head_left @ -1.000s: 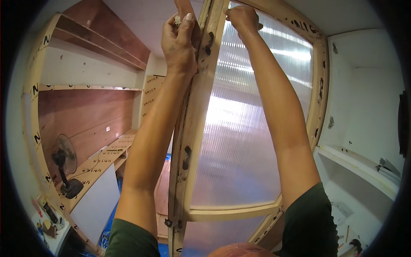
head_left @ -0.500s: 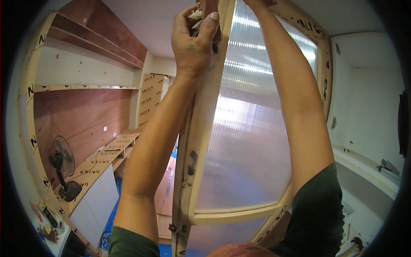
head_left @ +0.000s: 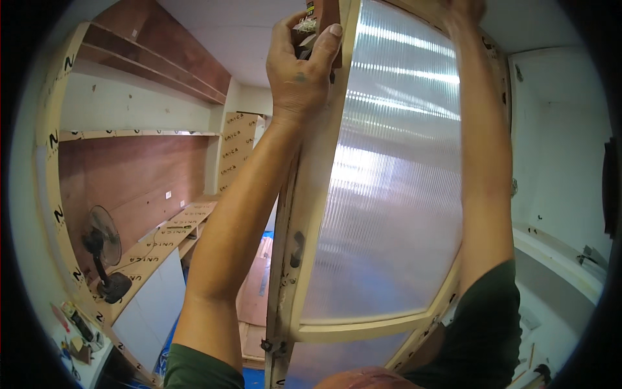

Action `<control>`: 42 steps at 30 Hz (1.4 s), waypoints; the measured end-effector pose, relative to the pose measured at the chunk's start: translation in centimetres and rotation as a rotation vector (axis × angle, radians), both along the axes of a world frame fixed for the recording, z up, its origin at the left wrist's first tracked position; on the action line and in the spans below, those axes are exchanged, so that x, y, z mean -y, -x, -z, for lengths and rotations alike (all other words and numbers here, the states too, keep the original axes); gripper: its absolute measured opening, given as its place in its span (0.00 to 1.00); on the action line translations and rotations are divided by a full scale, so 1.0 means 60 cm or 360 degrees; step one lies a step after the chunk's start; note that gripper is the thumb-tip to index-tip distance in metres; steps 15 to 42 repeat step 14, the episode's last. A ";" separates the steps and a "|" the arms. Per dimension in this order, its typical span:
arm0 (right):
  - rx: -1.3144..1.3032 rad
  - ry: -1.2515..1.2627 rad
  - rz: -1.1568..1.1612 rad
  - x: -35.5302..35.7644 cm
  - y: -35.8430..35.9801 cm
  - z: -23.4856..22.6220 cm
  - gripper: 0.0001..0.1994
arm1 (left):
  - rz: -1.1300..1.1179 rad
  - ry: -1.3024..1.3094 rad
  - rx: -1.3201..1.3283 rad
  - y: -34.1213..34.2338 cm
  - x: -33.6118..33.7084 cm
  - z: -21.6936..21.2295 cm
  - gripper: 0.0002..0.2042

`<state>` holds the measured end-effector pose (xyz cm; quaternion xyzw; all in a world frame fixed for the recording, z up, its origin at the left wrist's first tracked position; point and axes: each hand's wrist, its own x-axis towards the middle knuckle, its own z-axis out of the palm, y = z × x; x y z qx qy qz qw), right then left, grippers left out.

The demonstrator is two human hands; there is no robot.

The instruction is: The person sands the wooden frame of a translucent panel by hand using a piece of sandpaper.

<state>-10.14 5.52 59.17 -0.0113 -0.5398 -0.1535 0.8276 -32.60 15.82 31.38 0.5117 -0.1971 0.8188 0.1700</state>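
Observation:
High up, my left hand [head_left: 298, 68] is closed around a reddish-brown wooden hand plane [head_left: 328, 35] with pale curled shavings in its throat. The plane is at the upper left edge of a wooden door frame [head_left: 327, 155], and its top is cut off by the picture's edge. A ribbed translucent panel [head_left: 389, 194] fills this frame. My right hand [head_left: 468, 11] is raised by the frame's upper right corner, smeared by motion and partly out of the picture; its fingers cannot be made out.
A black desk fan [head_left: 103, 253] stands on a long paper-covered counter [head_left: 152, 249] to the left. Above it run wall shelves [head_left: 149, 68]. Small tools [head_left: 78, 330] lie on a ledge at the lower left. A white cabinet shelf [head_left: 557, 256] is on the right.
My right hand has moved rightward along the top, from the panel's upper left to the frame's upper right corner. The left hand keeps the hand plane; the view has shifted slightly.

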 end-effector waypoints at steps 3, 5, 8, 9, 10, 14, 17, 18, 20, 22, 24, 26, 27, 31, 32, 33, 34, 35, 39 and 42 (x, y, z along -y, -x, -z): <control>0.0217 -0.0210 0.0526 0.154 -0.182 0.073 0.17 | 0.0033 -0.0030 -0.0010 -0.024 0.020 -0.004 0.29; -0.0257 -0.0414 0.1274 0.149 -0.211 0.135 0.13 | -0.0068 -0.0051 -0.0007 -0.026 0.011 -0.011 0.31; -0.0163 0.0222 0.2164 0.184 -0.319 0.260 0.14 | -0.0504 -0.0005 -0.0090 -0.020 0.029 -0.036 0.30; -0.0184 0.0397 0.2305 0.184 -0.324 0.291 0.14 | -0.0724 0.0039 -0.0124 -0.015 0.034 -0.046 0.30; -0.0205 0.0593 0.2452 0.182 -0.330 0.324 0.14 | -0.0951 0.0058 -0.0125 -0.020 0.039 -0.059 0.26; -0.0300 0.1018 0.2815 0.175 -0.373 0.397 0.29 | -0.1561 0.0198 -0.0352 -0.026 0.105 -0.114 0.25; -0.0300 0.1018 0.2815 0.175 -0.373 0.397 0.29 | -0.1561 0.0198 -0.0352 -0.026 0.105 -0.114 0.25; -0.0300 0.1018 0.2815 0.175 -0.373 0.397 0.29 | -0.1561 0.0198 -0.0352 -0.026 0.105 -0.114 0.25; -0.0300 0.1018 0.2815 0.175 -0.373 0.397 0.29 | -0.1561 0.0198 -0.0352 -0.026 0.105 -0.114 0.25; -0.0300 0.1018 0.2815 0.175 -0.373 0.397 0.29 | -0.1561 0.0198 -0.0352 -0.026 0.105 -0.114 0.25; -0.0300 0.1018 0.2815 0.175 -0.373 0.397 0.29 | -0.1561 0.0198 -0.0352 -0.026 0.105 -0.114 0.25; -0.0300 0.1018 0.2815 0.175 -0.373 0.397 0.29 | -0.1561 0.0198 -0.0352 -0.026 0.105 -0.114 0.25; -0.0300 0.1018 0.2815 0.175 -0.373 0.397 0.29 | -0.1561 0.0198 -0.0352 -0.026 0.105 -0.114 0.25; -0.0300 0.1018 0.2815 0.175 -0.373 0.397 0.29 | -0.1561 0.0198 -0.0352 -0.026 0.105 -0.114 0.25; -0.0300 0.1018 0.2815 0.175 -0.373 0.397 0.29 | -0.1561 0.0198 -0.0352 -0.026 0.105 -0.114 0.25; -0.0300 0.1018 0.2815 0.175 -0.373 0.397 0.29 | -0.1561 0.0198 -0.0352 -0.026 0.105 -0.114 0.25; -0.0300 0.1018 0.2815 0.175 -0.373 0.397 0.29 | -0.1561 0.0198 -0.0352 -0.026 0.105 -0.114 0.25; -0.0300 0.1018 0.2815 0.175 -0.373 0.397 0.29 | -0.1561 0.0198 -0.0352 -0.026 0.105 -0.114 0.25; -0.0300 0.1018 0.2815 0.175 -0.373 0.397 0.29 | -0.1561 0.0198 -0.0352 -0.026 0.105 -0.114 0.25; -0.0300 0.1018 0.2815 0.175 -0.373 0.397 0.29 | -0.1561 0.0198 -0.0352 -0.026 0.105 -0.114 0.25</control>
